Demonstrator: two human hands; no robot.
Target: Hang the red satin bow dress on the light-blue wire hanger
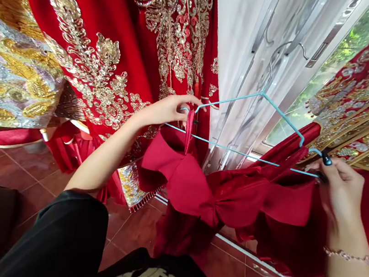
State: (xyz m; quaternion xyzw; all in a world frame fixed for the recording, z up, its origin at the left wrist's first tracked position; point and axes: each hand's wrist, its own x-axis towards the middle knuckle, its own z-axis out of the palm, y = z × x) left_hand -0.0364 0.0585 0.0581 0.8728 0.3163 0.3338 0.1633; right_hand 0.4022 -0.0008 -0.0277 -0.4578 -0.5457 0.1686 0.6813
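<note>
Red satin drapes between two hands. The left hand (170, 110) pinches a thin strap (188, 132) against one end of a turquoise wire hanger (262, 94). The right hand (339, 192) pinches a black clip (326, 159) at the other end, seemingly to keep the dress (227, 198) level and off the tiled floor (10, 163). A gold-embroidered gown (115, 45) hangs behind.

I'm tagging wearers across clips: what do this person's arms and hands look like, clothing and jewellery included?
Both hands are ungloved. The left hand comes out of a loose black sleeve that ends near the elbow. The right hand has a thin, pale beaded bracelet at the wrist; no sleeve shows on that arm.
</note>
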